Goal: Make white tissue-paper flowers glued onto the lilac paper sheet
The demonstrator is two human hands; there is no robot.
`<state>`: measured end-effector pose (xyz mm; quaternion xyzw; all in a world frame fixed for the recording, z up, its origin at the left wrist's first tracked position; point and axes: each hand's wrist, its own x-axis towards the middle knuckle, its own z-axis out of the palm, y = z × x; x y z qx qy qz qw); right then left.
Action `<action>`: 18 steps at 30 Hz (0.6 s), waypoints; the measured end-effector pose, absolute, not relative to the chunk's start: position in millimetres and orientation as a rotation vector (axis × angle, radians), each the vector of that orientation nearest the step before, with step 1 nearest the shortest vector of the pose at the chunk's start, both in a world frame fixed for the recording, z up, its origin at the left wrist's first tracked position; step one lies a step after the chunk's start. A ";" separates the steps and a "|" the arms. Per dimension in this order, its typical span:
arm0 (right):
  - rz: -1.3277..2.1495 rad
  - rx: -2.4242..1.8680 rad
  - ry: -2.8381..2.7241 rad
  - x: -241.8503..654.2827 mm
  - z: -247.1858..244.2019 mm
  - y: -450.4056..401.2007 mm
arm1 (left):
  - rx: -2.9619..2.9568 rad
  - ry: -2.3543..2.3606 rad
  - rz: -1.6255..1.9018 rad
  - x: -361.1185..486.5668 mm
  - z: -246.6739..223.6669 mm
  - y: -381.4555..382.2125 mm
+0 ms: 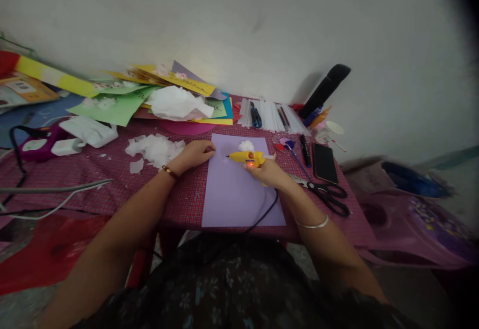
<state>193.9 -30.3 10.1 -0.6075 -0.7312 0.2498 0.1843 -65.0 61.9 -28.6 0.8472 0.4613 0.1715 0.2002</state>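
A purple sheet of paper (pixel 232 194) lies flat on the checked tablecloth in front of me. Over it, my right hand (pixel 265 169) grips a yellow glue gun (pixel 243 157), its nozzle pointing left and a small orange light glowing on its body. Just behind the gun, a white ruffled paper flower (pixel 246 146) rests on the sheet. My left hand (pixel 200 153) sits at the sheet's left edge with its fingers curled; whether anything is between them is hidden. Beside that hand is a heap of torn white tissue paper (pixel 155 150).
Black-handled scissors (pixel 329 193), a phone (pixel 325 163) and a black marker (pixel 305 150) lie at the right. Glue sticks (pixel 267 115) and a utility knife (pixel 256 115) are at the back. Coloured cards (pixel 116 107) are piled back left. The gun's cord (pixel 265 213) crosses the sheet.
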 end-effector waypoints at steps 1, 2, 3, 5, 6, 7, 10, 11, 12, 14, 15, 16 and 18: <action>0.711 -1.716 -2.052 193.8 10.6 -30.3 | 2.370 1.286 0.482 -65.1 -28.9 62.1; 0.718 -1.726 -2.046 193.9 10.5 -30.0 | 2.373 1.280 0.485 -65.4 -29.3 62.4; 0.728 -1.738 -2.046 194.4 9.8 -29.5 | 2.377 1.273 0.489 -65.6 -29.6 62.7; 0.748 -1.738 -2.068 196.1 7.3 -28.0 | 2.385 1.265 0.498 -66.0 -29.9 63.0; 0.763 -1.726 -2.086 197.0 5.8 -27.3 | 2.389 1.263 0.497 -66.0 -29.8 62.9; 0.775 -1.713 -2.102 197.8 4.4 -26.7 | 2.389 1.264 0.492 -65.9 -29.4 62.7; 0.780 -1.728 -2.124 198.1 2.6 -26.2 | 2.379 1.294 0.458 -64.8 -27.3 61.8; 0.775 -1.760 -2.120 197.5 2.9 -26.5 | 2.378 1.306 0.447 -64.4 -26.6 61.6; 0.762 -1.799 -2.110 196.7 3.5 -26.9 | 2.378 1.316 0.441 -63.9 -26.0 61.4; 0.738 -1.851 -2.089 194.7 5.6 -27.8 | 2.388 1.327 0.438 -63.4 -25.6 61.3; 0.721 -1.853 -2.079 193.8 6.7 -28.1 | 2.394 1.323 0.441 -63.3 -25.7 61.3; 0.706 -1.842 -2.073 193.1 7.7 -28.5 | 2.398 1.315 0.448 -63.4 -26.0 61.4; 0.684 -1.815 -2.063 192.6 8.8 -28.8 | 2.402 1.300 0.462 -63.9 -27.1 61.7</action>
